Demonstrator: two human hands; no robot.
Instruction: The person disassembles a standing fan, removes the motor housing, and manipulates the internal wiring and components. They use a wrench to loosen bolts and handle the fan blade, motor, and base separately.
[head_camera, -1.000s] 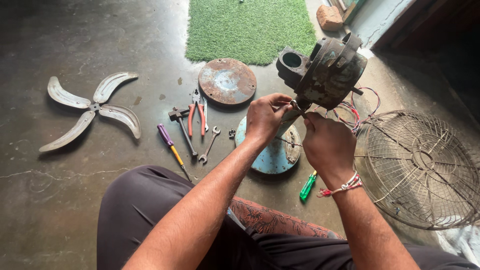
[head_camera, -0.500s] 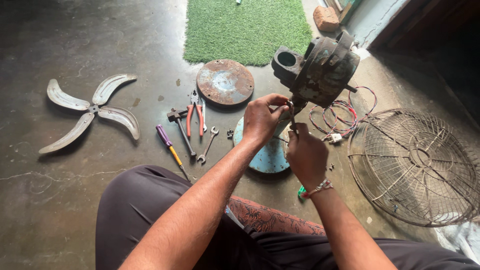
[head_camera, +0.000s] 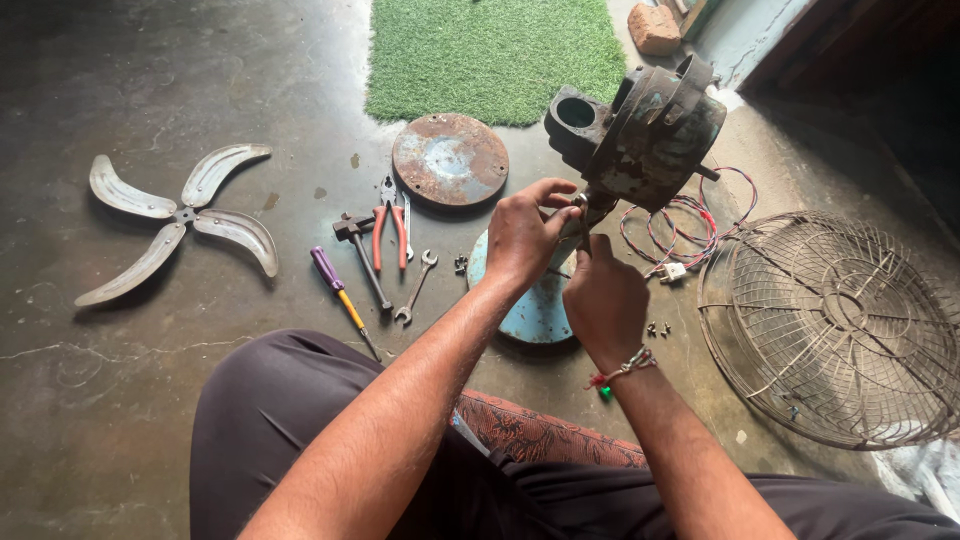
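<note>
Head view, fan motor (head_camera: 650, 130) just above left hand (head_camera: 522, 235), right hand (head_camera: 603, 300)

Dim daylight, soft shadows, sharp, edges warped.

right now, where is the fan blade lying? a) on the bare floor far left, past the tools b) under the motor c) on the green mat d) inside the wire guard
a: the four-bladed fan blade lies on the bare floor at far left, beyond the tools, away from the green mat and the wire guard.
</note>
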